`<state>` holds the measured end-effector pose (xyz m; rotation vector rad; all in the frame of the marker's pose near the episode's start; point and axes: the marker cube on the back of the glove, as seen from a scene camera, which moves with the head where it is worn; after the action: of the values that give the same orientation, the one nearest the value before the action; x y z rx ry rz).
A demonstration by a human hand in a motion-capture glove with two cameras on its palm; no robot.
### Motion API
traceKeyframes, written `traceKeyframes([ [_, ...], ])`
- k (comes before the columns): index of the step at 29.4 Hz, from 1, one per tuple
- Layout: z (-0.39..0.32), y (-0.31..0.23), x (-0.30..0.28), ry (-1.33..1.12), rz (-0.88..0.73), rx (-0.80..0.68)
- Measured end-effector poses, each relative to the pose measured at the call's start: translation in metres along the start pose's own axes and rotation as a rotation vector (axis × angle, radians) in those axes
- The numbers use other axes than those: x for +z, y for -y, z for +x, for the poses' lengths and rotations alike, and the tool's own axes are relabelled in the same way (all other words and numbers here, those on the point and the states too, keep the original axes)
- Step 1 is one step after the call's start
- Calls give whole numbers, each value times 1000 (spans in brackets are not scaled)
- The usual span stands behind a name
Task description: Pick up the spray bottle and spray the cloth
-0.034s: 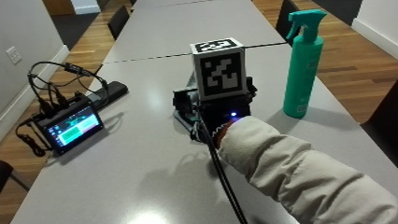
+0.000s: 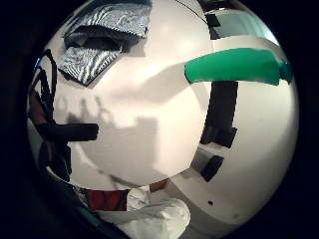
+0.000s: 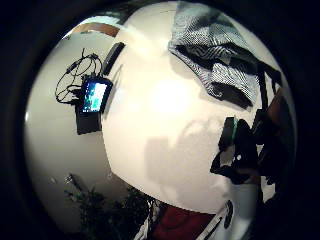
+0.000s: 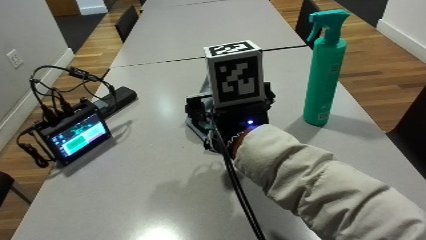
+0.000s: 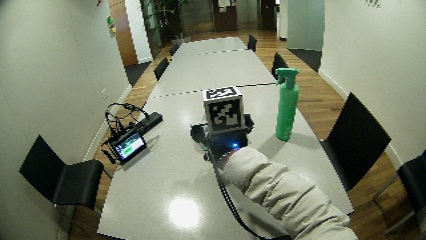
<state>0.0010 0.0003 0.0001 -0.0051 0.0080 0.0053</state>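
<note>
From the outside view, a green spray bottle (image 4: pixel 324 70) stands upright on the grey table (image 4: pixel 153 165), well apart from the right hand (image 4: pixel 223 127), which hovers over the table's middle at the end of a pale padded sleeve (image 4: pixel 313 185); gear hides its fingers, so whether the hands are open or closed cannot be told. A small lit screen (image 4: pixel 74 135) with looped cables (image 4: pixel 50 87) sits near the table's edge on the far side from the bottle. The wide outside view shows the same layout, with dark chairs (image 5: pixel 356 140) along the table sides. In the little finger side palm view, a striped grey cloth (image 2: pixel 102 42) lies crumpled on the table, and the spray bottle shows apart from it. In the thumb side palm view the cloth lies on the table, with the screen near the table edge away from it
</note>
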Motion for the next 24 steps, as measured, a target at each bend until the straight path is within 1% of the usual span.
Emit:
traceKeyframes([
  [24,9,-6,-12,31,17,9],
])
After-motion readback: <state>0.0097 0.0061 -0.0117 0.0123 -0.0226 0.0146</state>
